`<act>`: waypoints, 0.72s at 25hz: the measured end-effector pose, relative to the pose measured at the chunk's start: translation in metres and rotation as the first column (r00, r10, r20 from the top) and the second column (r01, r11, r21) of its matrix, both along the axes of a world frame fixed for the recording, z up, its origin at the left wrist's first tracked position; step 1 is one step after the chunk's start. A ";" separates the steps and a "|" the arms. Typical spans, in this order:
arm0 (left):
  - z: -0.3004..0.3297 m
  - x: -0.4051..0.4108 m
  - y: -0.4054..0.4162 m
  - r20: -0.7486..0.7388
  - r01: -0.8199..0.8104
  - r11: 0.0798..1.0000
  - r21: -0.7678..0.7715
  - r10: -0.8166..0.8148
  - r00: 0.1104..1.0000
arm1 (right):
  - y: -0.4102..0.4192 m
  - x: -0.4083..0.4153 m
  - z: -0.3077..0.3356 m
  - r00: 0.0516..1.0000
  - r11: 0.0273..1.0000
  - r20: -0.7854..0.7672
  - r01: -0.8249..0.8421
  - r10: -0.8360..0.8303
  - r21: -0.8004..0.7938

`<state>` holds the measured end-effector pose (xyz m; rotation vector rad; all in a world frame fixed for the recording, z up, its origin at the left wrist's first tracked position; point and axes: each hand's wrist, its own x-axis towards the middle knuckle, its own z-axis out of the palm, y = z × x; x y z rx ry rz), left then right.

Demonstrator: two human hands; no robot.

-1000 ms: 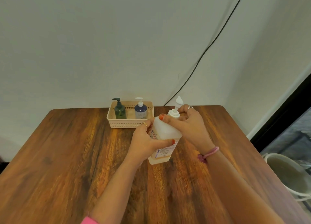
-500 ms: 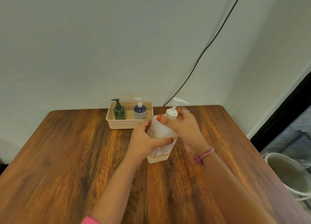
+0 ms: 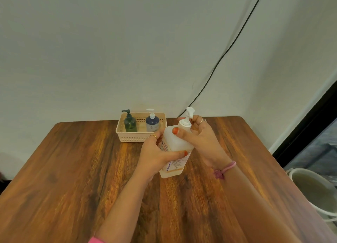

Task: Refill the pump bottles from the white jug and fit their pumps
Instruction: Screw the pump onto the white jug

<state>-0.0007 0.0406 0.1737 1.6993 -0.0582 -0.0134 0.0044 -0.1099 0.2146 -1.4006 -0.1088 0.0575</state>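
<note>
A white pump bottle (image 3: 176, 142) with a printed label stands tilted on the wooden table (image 3: 73, 169), near the middle. My left hand (image 3: 155, 155) grips its body from the left, thumb across the front. My right hand (image 3: 198, 135) curls round the white pump collar (image 3: 185, 123) at the neck, thumb on the bottle's shoulder; the pump nozzle (image 3: 190, 111) points up and away. A dark green pump bottle (image 3: 129, 123) and a dark blue pump bottle (image 3: 152, 122) with a white pump stand in a cream basket (image 3: 135, 137) at the table's back edge. No white jug is in view.
A black cable (image 3: 228, 49) runs down the wall to the table's back edge. A pale bucket (image 3: 313, 188) sits on the floor beyond the table's right edge. The wall stands close behind the basket.
The pump head has turned: its nozzle pointed up, then to the right, and now points up and away again. My right hand has shifted its grip round the collar. The bottle stays put.
</note>
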 end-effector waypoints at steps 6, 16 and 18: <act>-0.001 0.000 -0.002 -0.028 0.037 0.998 -0.054 -0.039 0.999 | -0.010 -0.004 0.004 0.997 0.998 0.052 -0.060 0.062 -0.026; -0.012 0.000 -0.009 -0.045 0.013 0.996 -0.086 -0.017 0.999 | -0.003 -0.005 -0.010 0.989 0.991 0.112 0.109 -0.101 -0.076; -0.013 0.002 -0.009 -0.032 0.016 0.997 -0.082 -0.018 0.999 | -0.010 -0.004 -0.007 0.996 0.998 0.092 0.017 -0.010 -0.068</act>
